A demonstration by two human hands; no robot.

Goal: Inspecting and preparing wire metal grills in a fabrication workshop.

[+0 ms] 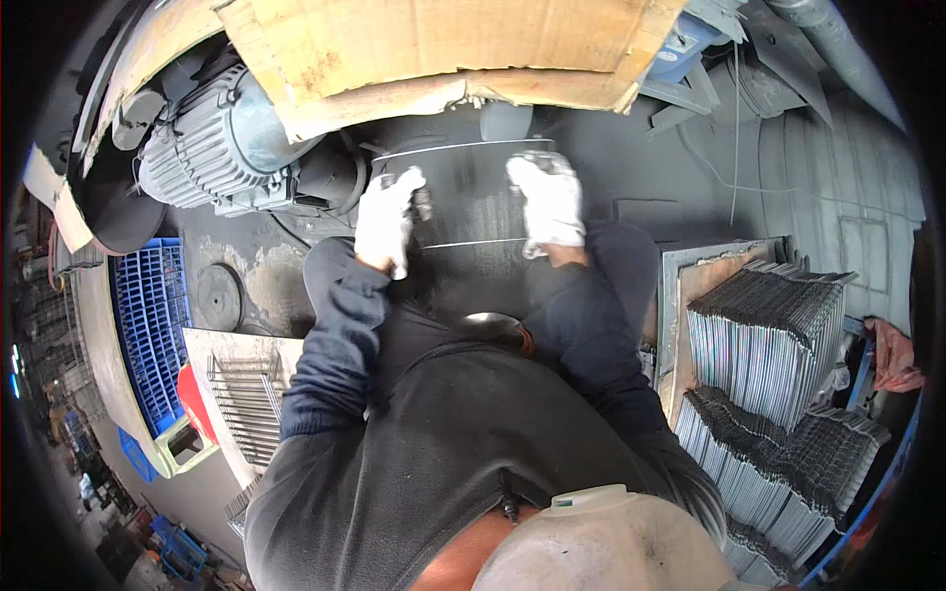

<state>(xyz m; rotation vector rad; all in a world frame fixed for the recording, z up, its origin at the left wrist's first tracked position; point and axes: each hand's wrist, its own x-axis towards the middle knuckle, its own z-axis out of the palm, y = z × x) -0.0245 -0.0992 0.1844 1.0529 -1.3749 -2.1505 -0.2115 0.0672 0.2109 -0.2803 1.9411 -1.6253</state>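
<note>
Between my hands is a flat, dark metal sheet (468,192), roughly rectangular, with a thin bright line along its far edge and another along its near edge. My left hand (384,219), in a white glove with dark smudges, has its fingers curled at the sheet's left side. On the opposite side, my right hand (550,202), gloved the same way, grips the sheet with fingers bent. The fingertips are partly hidden. Both dark-sleeved forearms rest near my knees.
A torn cardboard sheet (453,44) overhangs the far side. A grey ribbed motor (212,148) stands at left, beyond a blue plastic crate (153,325) and a board with thin metal rods (244,399). Stacked thin metal pieces (764,330) fill the right side.
</note>
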